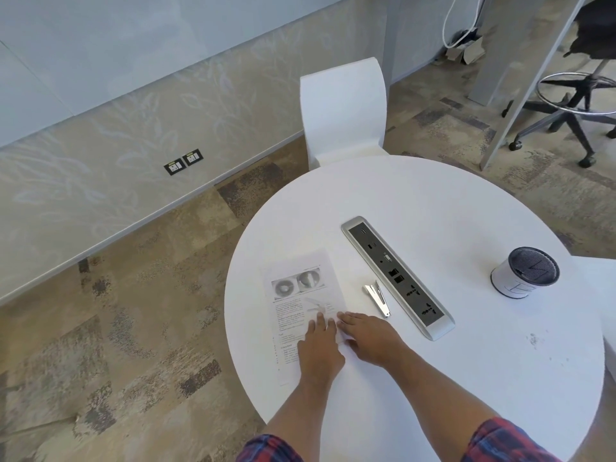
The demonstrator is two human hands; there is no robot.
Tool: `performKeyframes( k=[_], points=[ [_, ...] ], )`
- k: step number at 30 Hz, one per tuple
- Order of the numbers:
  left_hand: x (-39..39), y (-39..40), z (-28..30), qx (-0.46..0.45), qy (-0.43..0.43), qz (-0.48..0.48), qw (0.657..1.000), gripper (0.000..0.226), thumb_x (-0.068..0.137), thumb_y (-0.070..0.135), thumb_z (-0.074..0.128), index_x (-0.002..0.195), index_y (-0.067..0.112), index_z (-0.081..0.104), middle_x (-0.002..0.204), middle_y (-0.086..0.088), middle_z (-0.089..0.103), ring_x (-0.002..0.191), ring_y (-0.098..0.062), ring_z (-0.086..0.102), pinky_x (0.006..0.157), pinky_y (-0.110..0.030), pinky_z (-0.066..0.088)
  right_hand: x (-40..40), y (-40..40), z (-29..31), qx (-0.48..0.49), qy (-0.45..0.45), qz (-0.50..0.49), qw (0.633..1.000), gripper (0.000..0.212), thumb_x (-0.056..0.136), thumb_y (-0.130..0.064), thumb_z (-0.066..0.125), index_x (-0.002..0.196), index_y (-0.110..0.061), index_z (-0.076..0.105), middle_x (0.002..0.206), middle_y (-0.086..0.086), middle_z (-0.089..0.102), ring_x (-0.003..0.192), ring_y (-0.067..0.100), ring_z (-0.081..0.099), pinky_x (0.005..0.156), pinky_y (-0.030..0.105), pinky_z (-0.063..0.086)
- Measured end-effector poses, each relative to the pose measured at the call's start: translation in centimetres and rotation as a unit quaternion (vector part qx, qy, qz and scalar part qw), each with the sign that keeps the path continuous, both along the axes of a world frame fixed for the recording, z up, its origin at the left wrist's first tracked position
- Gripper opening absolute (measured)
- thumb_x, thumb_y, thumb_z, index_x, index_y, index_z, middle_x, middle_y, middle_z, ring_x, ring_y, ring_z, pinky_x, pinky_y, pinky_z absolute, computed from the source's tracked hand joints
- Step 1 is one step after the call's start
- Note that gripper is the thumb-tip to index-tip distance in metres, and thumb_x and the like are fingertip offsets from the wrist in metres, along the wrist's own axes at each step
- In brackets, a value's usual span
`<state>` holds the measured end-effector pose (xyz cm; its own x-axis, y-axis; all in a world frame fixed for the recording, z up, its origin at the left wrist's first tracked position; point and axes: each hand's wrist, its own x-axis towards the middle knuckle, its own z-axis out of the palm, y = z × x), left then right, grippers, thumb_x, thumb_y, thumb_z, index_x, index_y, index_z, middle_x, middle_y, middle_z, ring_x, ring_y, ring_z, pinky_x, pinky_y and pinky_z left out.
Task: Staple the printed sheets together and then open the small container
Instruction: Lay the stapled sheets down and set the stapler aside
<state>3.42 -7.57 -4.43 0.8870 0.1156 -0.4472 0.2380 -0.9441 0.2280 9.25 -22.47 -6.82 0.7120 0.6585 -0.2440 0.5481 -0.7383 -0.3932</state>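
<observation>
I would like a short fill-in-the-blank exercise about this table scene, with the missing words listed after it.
1. Both hands, the left hand and the right hand, rest on the ____.
2. The stapler lies between the printed sheets and the ____.
3. The small container stands on the person's ____ side of the round table.
4. Neither hand touches the ____.

Missing words: printed sheets; power strip; right; stapler
</observation>
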Motion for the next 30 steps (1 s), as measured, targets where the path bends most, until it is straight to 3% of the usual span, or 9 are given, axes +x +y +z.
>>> performKeyframes(
  k=[9, 16, 18, 20, 22, 26, 30],
  points=[
    [-0.9, 0.2, -0.4, -0.003, 0.006, -0.018, 1.0, 0.066, 0.102, 0.023, 0.047, 0.163, 0.024, 0.02, 0.172, 0.0, 0.011, 0.158, -0.017, 0.017, 0.113, -0.041, 0.041, -0.5, -0.9, 0.0, -0.019, -0.019, 0.021, 0.999, 0.048, 0.104, -0.028, 0.053, 0.152, -0.021, 0.052, 0.164, -0.007, 0.04, 0.151, 0.015, 0.04, 0.111, 0.039, 0.049],
    [-1.0, -0.3, -0.3, 0.003, 0.022, -0.031, 0.999, 0.065, 0.103, 0.027, 0.046, 0.163, 0.02, 0.019, 0.172, -0.004, 0.012, 0.158, -0.02, 0.017, 0.115, -0.041, 0.04, -0.6, -1.2, 0.1, -0.02, -0.03, 0.025, 0.999, 0.049, 0.105, -0.028, 0.048, 0.154, -0.024, 0.048, 0.167, -0.01, 0.036, 0.153, 0.011, 0.036, 0.114, 0.036, 0.045],
    [-0.8, -0.4, 0.3, 0.009, 0.016, -0.028, 0.999, 0.059, 0.104, 0.031, 0.044, 0.16, 0.017, 0.03, 0.169, -0.006, 0.023, 0.155, -0.022, 0.026, 0.113, -0.041, 0.04, -0.5, -1.1, 0.5, -0.032, -0.028, 0.029, 0.999, 0.052, 0.105, -0.029, 0.051, 0.156, -0.022, 0.045, 0.169, -0.006, 0.031, 0.153, 0.015, 0.036, 0.116, 0.038, 0.043],
    [-0.3, -0.5, 0.9, 0.014, -0.024, -0.014, 1.0, 0.047, 0.103, 0.033, 0.043, 0.146, 0.016, 0.052, 0.156, -0.005, 0.048, 0.145, -0.021, 0.044, 0.11, -0.038, 0.039, -0.7, -1.3, 0.6, -0.036, -0.049, 0.02, 0.998, 0.06, 0.102, -0.033, 0.058, 0.158, -0.02, 0.04, 0.172, -0.003, 0.024, 0.153, 0.019, 0.037, 0.116, 0.04, 0.043],
    [0.2, -0.8, 1.5, 0.007, -0.072, 0.001, 0.997, 0.042, 0.102, 0.034, 0.045, 0.139, 0.018, 0.059, 0.148, -0.001, 0.057, 0.143, -0.019, 0.047, 0.114, -0.036, 0.035, -0.9, -2.0, 0.8, -0.026, -0.086, -0.009, 0.996, 0.069, 0.094, -0.037, 0.07, 0.156, -0.019, 0.045, 0.17, -0.001, 0.031, 0.149, 0.02, 0.044, 0.113, 0.04, 0.047],
    [1.0, -2.1, 2.3, -0.031, -0.124, -0.012, 0.992, 0.054, 0.101, 0.03, 0.051, 0.152, 0.016, 0.044, 0.163, -0.004, 0.038, 0.154, -0.021, 0.03, 0.123, -0.039, 0.025, -1.6, -4.7, 1.7, -0.004, -0.125, -0.049, 0.991, 0.078, 0.068, -0.043, 0.093, 0.137, -0.017, 0.067, 0.152, 0.0, 0.058, 0.131, 0.018, 0.064, 0.1, 0.033, 0.056],
    [1.9, -4.6, 3.3, -0.063, -0.142, -0.076, 0.985, 0.064, 0.096, 0.035, 0.055, 0.155, 0.017, 0.038, 0.166, -0.001, 0.033, 0.155, -0.021, 0.026, 0.124, -0.04, 0.025, -2.2, -8.3, 3.1, 0.007, -0.162, -0.115, 0.98, 0.081, 0.077, -0.039, 0.088, 0.148, -0.015, 0.057, 0.16, 0.002, 0.048, 0.14, 0.02, 0.056, 0.109, 0.035, 0.05]
  ],
)
